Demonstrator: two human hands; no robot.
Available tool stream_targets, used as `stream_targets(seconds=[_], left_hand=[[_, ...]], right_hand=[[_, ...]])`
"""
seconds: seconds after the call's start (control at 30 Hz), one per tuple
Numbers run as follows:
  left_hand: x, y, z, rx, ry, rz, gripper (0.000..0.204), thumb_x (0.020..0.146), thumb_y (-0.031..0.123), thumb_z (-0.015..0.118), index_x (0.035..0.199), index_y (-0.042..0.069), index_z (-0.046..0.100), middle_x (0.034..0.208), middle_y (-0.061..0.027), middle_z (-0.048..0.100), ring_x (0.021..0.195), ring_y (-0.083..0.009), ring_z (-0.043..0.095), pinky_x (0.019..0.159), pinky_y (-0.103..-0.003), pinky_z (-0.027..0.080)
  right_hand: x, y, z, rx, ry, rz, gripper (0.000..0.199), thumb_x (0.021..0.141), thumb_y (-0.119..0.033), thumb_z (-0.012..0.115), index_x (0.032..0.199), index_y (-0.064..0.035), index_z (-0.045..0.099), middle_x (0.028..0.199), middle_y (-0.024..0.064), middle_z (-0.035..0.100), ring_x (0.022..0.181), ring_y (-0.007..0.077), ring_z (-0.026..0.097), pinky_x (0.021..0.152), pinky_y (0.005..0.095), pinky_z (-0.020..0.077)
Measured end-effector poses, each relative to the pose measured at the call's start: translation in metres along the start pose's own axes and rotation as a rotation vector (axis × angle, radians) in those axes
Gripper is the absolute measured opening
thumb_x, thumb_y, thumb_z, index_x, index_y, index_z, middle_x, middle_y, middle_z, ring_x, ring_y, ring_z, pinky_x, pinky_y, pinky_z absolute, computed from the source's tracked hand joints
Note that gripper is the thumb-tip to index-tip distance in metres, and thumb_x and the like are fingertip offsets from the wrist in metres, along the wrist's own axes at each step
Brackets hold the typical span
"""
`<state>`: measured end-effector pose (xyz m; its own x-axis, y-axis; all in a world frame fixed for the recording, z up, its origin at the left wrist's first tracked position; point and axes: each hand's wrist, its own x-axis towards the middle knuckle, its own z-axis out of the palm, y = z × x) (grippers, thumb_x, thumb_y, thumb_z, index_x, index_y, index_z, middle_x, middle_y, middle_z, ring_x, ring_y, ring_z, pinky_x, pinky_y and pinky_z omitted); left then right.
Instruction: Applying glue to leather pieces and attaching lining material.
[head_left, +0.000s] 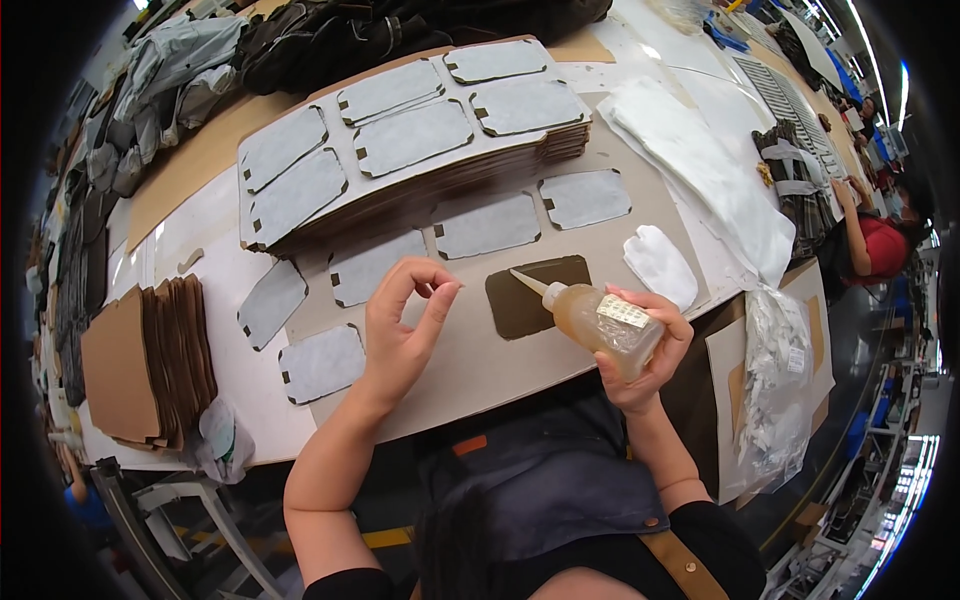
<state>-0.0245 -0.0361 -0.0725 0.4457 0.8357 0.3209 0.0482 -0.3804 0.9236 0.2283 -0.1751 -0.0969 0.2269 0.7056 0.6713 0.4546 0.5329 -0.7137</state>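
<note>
My right hand (pixel 650 355) is wrapped round a squeeze bottle (pixel 610 320) with a pale label and amber contents. The bottle is tilted, its long pointed nozzle toward the upper left edge of a dark olive rectangular panel (pixel 520 310) on the board. Whether the tip touches the panel I cannot tell. Left of the panel, my left hand (pixel 405 320) is raised, thumb and forefinger pinched together; anything between them is too small to make out. Pale grey rounded pieces with dark corners, such as one grey piece (pixel 487 225), lie behind and beside that hand.
A thick stack of brown boards (pixel 420 185) stands behind, topped with several similar grey pieces. More brown boards (pixel 150 360) are piled at left. White cloth (pixel 700 170), a white glove (pixel 660 265) and a plastic bag (pixel 775 380) are at right. A person in red (pixel 880 240) works farther off.
</note>
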Motion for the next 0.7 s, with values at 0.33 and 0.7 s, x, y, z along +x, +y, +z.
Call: stream_targets(seconds=[0.33,0.7], left_hand=[[0.001,0.001,0.0,-0.006,0.005,0.01,0.007,0.1,0.007,0.064,0.097,0.001,0.061,0.098,-0.005,0.062,0.091,-0.014,0.056,0.086,-0.028,0.045],[0.003,0.0,0.0,-0.013,0.076,0.04,0.008,0.097,0.007,0.068,0.093,0.001,0.063,0.094,-0.0061,0.066,0.085,-0.0173,0.058,0.077,-0.029,0.045]], right_hand=[[0.019,0.0,0.006,0.076,-0.112,-0.024,0.075,0.084,-0.022,0.086,0.135,-0.0041,0.035,0.13,0.0234,0.05,0.121,0.0398,0.062,0.104,0.0509,0.0536],[0.067,0.025,-0.021,0.286,-0.067,0.366,0.083,0.087,-0.038,0.084,0.151,-0.0069,0.041,0.132,0.0098,0.056,0.124,0.0212,0.057,0.107,0.0361,0.0467]])
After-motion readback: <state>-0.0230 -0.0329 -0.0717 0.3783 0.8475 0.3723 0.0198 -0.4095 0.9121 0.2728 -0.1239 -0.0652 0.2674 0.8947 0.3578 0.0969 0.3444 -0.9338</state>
